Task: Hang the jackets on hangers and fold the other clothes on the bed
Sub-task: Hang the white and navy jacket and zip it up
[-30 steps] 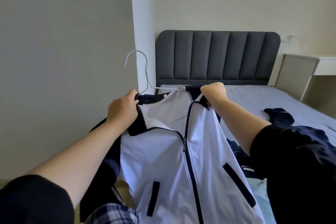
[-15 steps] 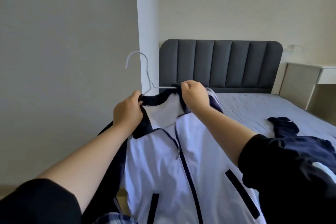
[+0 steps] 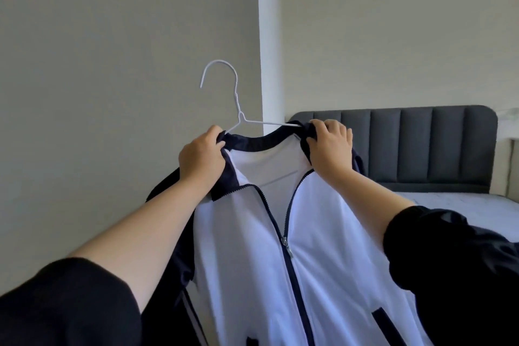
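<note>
The white jacket (image 3: 303, 233) with its dark navy collar and sleeves is up in the air now, held well above the bed (image 3: 463, 202), higher against the wall than it was a second ago. The left hand (image 3: 202, 159) is closed tight on the left end of the collar, and its grip also seems to pinch the left arm of the white wire hanger (image 3: 238, 112) where the wire disappears into the fabric. The right hand (image 3: 330, 144) has moved outward since half a second ago: then it was bunched near the middle of the collar, now it clutches the right end, fingers curled over the navy edge, so the neck opening is spread wide between the two hands. The hanger's hook stands upright above the left hand, and its right arm runs along to the right hand and slips under the collar there. The zipper is open from the neck down to about the chest, with the pull hanging at the middle of the front. The grey headboard (image 3: 407, 146) sits lower in view than before, and the dark garment that lay on the mattress earlier is no longer in sight. Dark sleeves cover both upper arms.
</note>
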Motion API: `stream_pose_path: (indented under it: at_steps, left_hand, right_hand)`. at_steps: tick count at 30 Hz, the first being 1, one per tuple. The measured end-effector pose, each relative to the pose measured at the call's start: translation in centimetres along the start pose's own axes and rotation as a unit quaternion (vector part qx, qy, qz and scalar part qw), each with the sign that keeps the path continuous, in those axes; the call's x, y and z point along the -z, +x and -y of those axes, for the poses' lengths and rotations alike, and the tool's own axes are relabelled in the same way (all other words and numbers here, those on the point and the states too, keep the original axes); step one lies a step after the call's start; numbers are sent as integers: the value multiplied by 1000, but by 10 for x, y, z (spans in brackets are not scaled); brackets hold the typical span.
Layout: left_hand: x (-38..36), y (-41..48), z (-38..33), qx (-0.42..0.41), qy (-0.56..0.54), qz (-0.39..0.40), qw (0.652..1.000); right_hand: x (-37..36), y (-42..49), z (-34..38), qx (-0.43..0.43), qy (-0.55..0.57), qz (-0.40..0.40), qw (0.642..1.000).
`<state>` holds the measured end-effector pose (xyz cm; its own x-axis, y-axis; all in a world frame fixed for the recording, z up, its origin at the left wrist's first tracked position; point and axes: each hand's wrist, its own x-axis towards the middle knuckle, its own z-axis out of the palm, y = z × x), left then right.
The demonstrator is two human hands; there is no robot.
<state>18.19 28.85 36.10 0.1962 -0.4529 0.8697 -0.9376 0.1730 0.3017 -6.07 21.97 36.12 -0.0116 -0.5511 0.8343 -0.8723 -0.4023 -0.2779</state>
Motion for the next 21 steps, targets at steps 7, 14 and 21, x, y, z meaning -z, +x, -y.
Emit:
stream_pose_path:
  at_steps: [7, 14, 21]
  left_hand:
    - [85, 58, 42, -21, 32, -74, 997]
    - [141, 50, 90, -32, 76, -44, 996]
    - [185, 33, 146, 63, 128, 168, 975]
  right_hand:
    - [-1, 46, 96, 30, 60, -68, 995]
    - [-15, 28, 182, 113, 161, 40, 980]
    - [-43, 8, 215, 43, 249, 77, 964]
